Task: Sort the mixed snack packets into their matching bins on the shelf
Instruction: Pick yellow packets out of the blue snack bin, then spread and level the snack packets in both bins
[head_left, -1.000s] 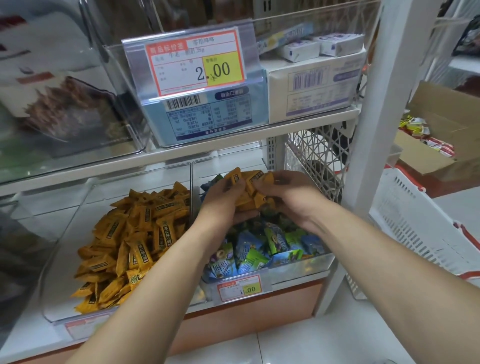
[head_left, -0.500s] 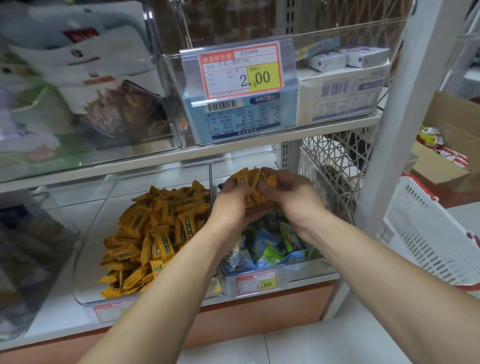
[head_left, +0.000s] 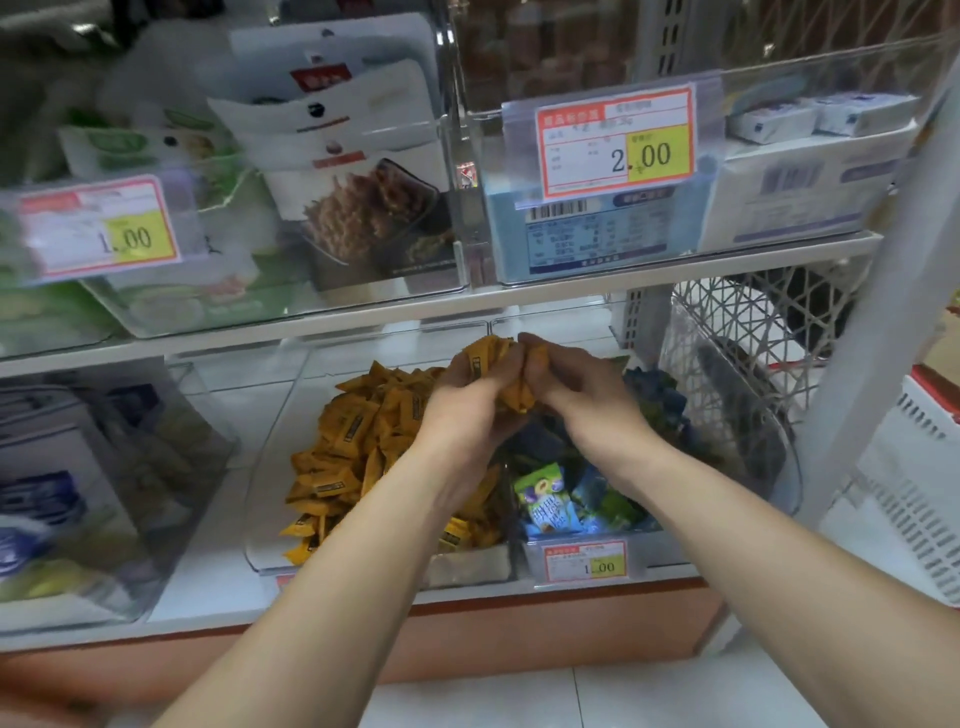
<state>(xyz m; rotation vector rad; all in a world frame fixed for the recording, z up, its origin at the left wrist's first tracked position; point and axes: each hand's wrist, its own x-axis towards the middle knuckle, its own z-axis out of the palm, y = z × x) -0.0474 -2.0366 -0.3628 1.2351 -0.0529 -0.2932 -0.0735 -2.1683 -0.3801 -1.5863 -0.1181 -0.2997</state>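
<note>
My left hand (head_left: 467, 410) and my right hand (head_left: 576, 387) are cupped together around a bunch of orange snack packets (head_left: 501, 364), held above the divider between two clear bins on the lower shelf. The left clear bin (head_left: 270, 499) holds a heap of matching orange packets (head_left: 353, 447). The right clear bin (head_left: 779, 467) holds blue and green packets (head_left: 550, 499), partly hidden under my wrists.
The upper shelf carries clear bins with price tags, a blue box (head_left: 587, 234) and white boxes (head_left: 800, 202). A lattice basket (head_left: 737, 332) stands behind the right bin. A white shelf post (head_left: 883, 291) and a white plastic crate (head_left: 914, 488) are at the right.
Both hands, still holding the orange packets, have shifted left from over the blue-packet bin to the divider beside the orange bin. The view has swung left.
</note>
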